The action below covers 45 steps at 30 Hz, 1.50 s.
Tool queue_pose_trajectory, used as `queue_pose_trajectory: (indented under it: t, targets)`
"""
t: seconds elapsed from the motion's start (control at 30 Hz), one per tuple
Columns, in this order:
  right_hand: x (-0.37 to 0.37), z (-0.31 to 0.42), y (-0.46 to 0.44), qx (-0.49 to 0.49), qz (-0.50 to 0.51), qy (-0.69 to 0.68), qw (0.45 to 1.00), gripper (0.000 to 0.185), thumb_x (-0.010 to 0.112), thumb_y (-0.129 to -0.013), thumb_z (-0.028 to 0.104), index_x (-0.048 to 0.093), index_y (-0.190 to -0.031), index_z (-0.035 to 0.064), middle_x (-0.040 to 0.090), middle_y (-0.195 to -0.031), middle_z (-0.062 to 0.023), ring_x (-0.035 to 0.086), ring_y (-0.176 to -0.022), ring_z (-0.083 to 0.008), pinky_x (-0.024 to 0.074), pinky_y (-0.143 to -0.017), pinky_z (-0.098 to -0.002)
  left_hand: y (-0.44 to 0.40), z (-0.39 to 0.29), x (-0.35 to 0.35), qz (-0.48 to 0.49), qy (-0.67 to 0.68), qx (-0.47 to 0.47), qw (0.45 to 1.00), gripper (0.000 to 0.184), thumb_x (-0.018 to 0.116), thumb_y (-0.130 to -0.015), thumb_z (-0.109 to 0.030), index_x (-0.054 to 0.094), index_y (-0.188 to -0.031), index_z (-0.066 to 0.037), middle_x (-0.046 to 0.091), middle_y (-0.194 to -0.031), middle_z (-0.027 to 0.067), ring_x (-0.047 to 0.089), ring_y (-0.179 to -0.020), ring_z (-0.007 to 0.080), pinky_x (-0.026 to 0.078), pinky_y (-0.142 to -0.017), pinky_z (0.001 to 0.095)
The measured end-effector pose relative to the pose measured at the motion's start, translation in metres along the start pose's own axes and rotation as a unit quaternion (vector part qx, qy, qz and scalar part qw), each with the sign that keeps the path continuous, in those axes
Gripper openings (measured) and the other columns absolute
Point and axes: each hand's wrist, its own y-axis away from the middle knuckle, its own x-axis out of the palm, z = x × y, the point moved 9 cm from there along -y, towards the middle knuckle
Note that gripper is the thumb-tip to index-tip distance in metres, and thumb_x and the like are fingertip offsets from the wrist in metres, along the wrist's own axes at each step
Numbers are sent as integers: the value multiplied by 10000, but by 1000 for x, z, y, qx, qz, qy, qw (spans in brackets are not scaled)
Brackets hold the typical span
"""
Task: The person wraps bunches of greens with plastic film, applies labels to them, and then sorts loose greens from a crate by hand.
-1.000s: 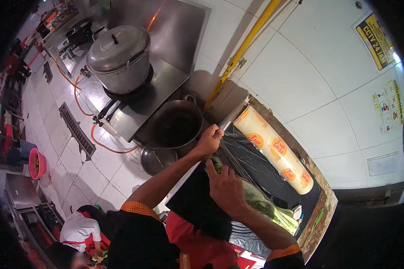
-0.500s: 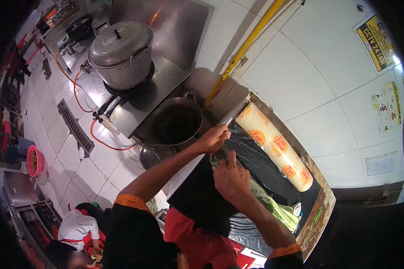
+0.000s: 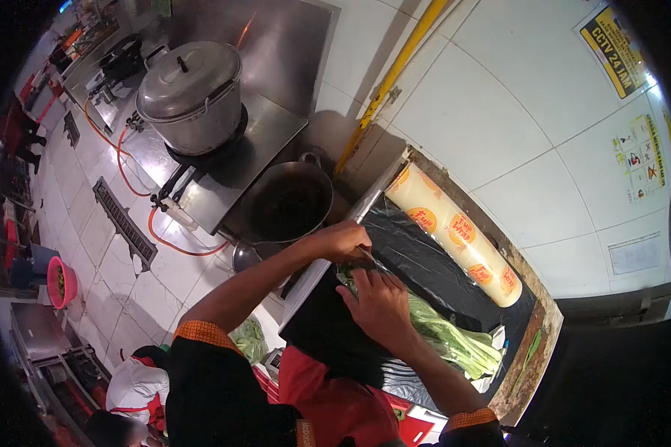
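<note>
A long bundle of green leafy vegetables (image 3: pixel 455 341) in clear plastic lies on the black sheet (image 3: pixel 395 235) over the table, its pale stalks toward the lower right. My left hand (image 3: pixel 344 242) is closed at the bundle's far, leafy end, pinching what looks like the gathered end of the clear plastic. Just below it, my right hand (image 3: pixel 380 302) rests over the leafy end with its fingers bent round the plastic and leaves. Beside the bundle lies a large roll of plastic wrap (image 3: pixel 455 235) with orange and red print.
A lidded metal pot (image 3: pixel 190 100) stands on the stove at upper left, with a dark wok (image 3: pixel 291 201) beside the table. A yellow pipe (image 3: pixel 391 82) runs along the tiled wall. Another person (image 3: pixel 138 387) bends at lower left near a pink basin (image 3: pixel 62 283).
My left hand has come back from the table's far edge, closer to my right hand. More of the bundle shows, and the view has shifted a little.
</note>
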Motion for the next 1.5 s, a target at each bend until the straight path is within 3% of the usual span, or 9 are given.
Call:
queue_pose_trajectory:
  t: [0.17, 0.23, 0.37, 0.53, 0.67, 0.73, 1.07, 1.37, 1.5]
  targets:
    - [3, -16, -6, 16, -11, -74, 997, 273, 600, -867, 292, 540, -982, 51, 637, -813, -163, 631, -737, -351, 494, -669, -470, 11, -7, -8, -69, 62, -27, 995, 261, 635, -794, -240, 639, -779, 20, 570, -696, 228, 570, -661, 400, 435, -569, 414]
    - [21, -28, -9, 87, 113, -56, 988, 298, 576, -881, 301, 530, -998, 31, 648, -805, -203, 640, -761, -402, 506, -676, -492, 17, -5, -8, -116, 29, -41, 992, 304, 627, -858, -278, 668, -829, 22, 612, -646, 148, 604, -565, 204, 470, -550, 348]
    - [39, -46, -13, 129, 146, -70, 978, 291, 560, -887, 300, 524, -984, 28, 644, -859, -227, 640, -758, -411, 509, -681, -494, 27, 2, -5, -151, 65, -89, 982, 265, 655, -844, -249, 685, -835, 14, 641, -669, 129, 612, -574, 170, 481, -548, 327]
    - [14, -40, -15, 95, -42, -148, 984, 210, 560, -886, 227, 524, -934, 26, 577, -758, -172, 625, -696, -406, 503, -653, -527, 32, 24, -8, -193, 149, -154, 957, 235, 683, -833, -216, 704, -875, 15, 673, -713, 115, 608, -599, 122, 477, -544, 298]
    - [30, -41, -10, 103, -3, -117, 988, 128, 550, -877, 162, 529, -926, 45, 539, -705, -121, 630, -713, -359, 500, -640, -504, 32, 32, -6, -183, 148, -215, 948, 223, 689, -829, -205, 708, -878, 12, 672, -710, 113, 595, -609, 107, 474, -556, 287]
    - [22, -16, -10, -18, -55, 103, 993, 90, 541, -866, 135, 531, -920, 63, 565, -737, -110, 634, -739, -295, 501, -648, -458, 31, 28, -9, -192, 119, -197, 954, 216, 691, -827, -201, 710, -867, 11, 675, -726, 117, 576, -605, 96, 467, -557, 288]
    - [42, -53, -16, 115, 38, -44, 992, 179, 571, -831, 172, 523, -900, 14, 560, -763, -130, 613, -748, -306, 508, -649, -400, 64, -25, -2, -357, 44, -88, 929, 119, 634, -836, -94, 690, -899, -10, 642, -733, 140, 638, -647, 267, 469, -551, 343]
    - [21, -68, -8, 100, -154, -132, 974, 100, 491, -875, 106, 477, -904, 11, 526, -769, -135, 582, -733, -317, 481, -603, -441, 88, -47, 32, -448, -72, -153, 878, 130, 608, -859, -66, 662, -962, -8, 603, -696, 129, 581, -589, 288, 447, -543, 363]
    - [30, -93, -6, 254, -80, -344, 900, 147, 493, -899, 158, 490, -967, 28, 590, -895, -141, 612, -818, -307, 486, -640, -406, 87, -58, 57, -486, -25, -197, 851, 333, 532, -890, -64, 522, -1208, 37, 573, -918, 214, 552, -836, 355, 424, -756, 435]
